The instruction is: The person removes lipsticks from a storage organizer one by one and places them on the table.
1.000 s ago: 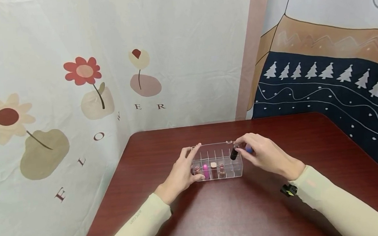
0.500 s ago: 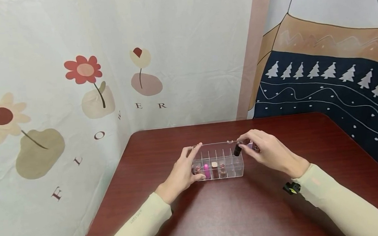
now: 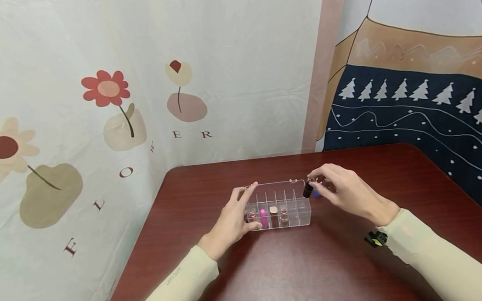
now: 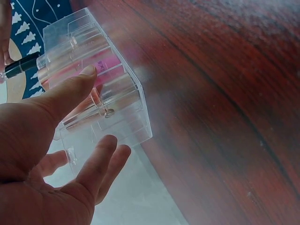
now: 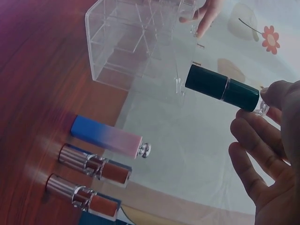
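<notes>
A clear divided lipstick organizer (image 3: 302, 216) stands on the table. My left hand (image 3: 228, 220) holds its left end, thumb across the front and other fingers at the side and top. In its front row are a bright pink tube (image 3: 263, 219), a brown tube with a pale cap (image 3: 274, 218) and reddish-brown tubes (image 3: 284, 218). Just off the organizer's right end, my right hand (image 3: 347, 191) pinches a black lipstick tube (image 5: 211, 84) by its clear end. The tube is tilted, clear of the organizer. Its remaining fingers spread loosely in the right wrist view.
Right of the organizer stand a blue-to-pink tube (image 5: 105, 136) and two clear-and-brown lip gloss tubes (image 5: 93, 164), partly hidden by my right hand in the head view. The dark red wooden table (image 3: 273, 273) meets printed cloth hangings (image 3: 240, 77) behind.
My right hand has moved right and slightly up with the black lipstick tube, from over the organizer's right compartments to beyond its end. The left hand keeps its hold.
</notes>
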Demonstrator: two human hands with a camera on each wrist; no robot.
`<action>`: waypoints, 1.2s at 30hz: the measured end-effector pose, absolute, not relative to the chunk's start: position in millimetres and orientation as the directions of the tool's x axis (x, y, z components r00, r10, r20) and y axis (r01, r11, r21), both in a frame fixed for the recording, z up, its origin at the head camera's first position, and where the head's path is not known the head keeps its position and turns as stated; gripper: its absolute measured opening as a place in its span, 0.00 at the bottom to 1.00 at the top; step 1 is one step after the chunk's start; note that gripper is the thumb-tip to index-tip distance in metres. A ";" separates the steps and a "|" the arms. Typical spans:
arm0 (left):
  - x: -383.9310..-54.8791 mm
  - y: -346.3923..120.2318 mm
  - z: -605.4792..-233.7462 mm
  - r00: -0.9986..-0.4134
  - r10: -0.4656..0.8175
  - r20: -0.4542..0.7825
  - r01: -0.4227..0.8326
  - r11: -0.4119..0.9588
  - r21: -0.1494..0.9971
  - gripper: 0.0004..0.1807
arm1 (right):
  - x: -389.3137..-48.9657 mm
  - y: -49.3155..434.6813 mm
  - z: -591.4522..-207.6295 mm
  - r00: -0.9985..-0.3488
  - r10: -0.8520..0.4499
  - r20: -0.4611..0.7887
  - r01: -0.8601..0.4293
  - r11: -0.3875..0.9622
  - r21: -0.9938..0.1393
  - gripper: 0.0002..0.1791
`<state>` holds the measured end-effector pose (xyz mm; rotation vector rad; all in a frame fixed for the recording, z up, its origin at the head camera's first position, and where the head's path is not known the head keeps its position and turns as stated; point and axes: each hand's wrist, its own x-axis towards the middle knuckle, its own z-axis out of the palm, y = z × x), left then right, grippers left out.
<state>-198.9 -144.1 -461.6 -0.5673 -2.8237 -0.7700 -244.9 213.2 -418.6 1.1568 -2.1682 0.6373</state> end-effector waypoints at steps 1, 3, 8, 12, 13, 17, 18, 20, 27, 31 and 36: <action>-198.8 -144.4 -461.5 -0.914 0.317 0.252 0.401 0.794 0.457 0.66 | -244.9 213.9 -418.6 -0.443 -0.565 0.696 -0.853 0.504 -0.134 0.24; -198.6 -145.2 -461.9 -0.915 0.315 0.251 0.399 0.794 0.459 0.66 | -244.8 215.5 -419.0 -0.444 -0.560 0.699 -0.852 0.505 -0.136 0.24; -198.3 -146.2 -462.2 -0.918 0.310 0.247 0.393 0.794 0.464 0.67 | -244.2 221.8 -420.1 -0.459 -0.542 0.704 -0.838 0.528 -0.139 0.22; -197.7 -146.5 -461.7 -0.919 0.311 0.244 0.392 0.790 0.471 0.67 | -243.8 227.9 -420.5 -0.476 -0.538 0.695 -0.828 0.541 -0.148 0.22; -197.7 -146.7 -461.5 -0.918 0.311 0.245 0.393 0.791 0.469 0.67 | -243.8 229.4 -420.6 -0.481 -0.537 0.693 -0.826 0.543 -0.153 0.23; -198.2 -146.7 -460.6 -0.916 0.318 0.242 0.398 0.792 0.463 0.67 | -243.7 237.1 -420.7 -0.491 -0.529 0.692 -0.815 0.560 -0.151 0.22; -198.4 -146.7 -460.4 -0.916 0.319 0.241 0.398 0.792 0.463 0.67 | -243.8 239.1 -420.6 -0.490 -0.527 0.694 -0.813 0.564 -0.145 0.22; -198.4 -146.1 -460.2 -0.915 0.322 0.243 0.401 0.790 0.464 0.67 | -244.1 243.2 -420.3 -0.486 -0.524 0.700 -0.808 0.575 -0.131 0.21; -197.4 -145.1 -461.0 -0.914 0.321 0.247 0.403 0.787 0.467 0.67 | -246.9 254.0 -420.9 -0.480 -0.518 0.708 -0.798 0.594 -0.106 0.21; -197.6 -145.2 -461.2 -0.913 0.322 0.250 0.405 0.786 0.468 0.67 | -249.4 258.7 -422.3 -0.487 -0.512 0.708 -0.792 0.600 -0.111 0.21; -198.2 -145.5 -462.1 -0.912 0.325 0.249 0.407 0.786 0.465 0.67 | -253.4 265.8 -423.6 -0.472 -0.512 0.718 -0.807 0.578 -0.118 0.18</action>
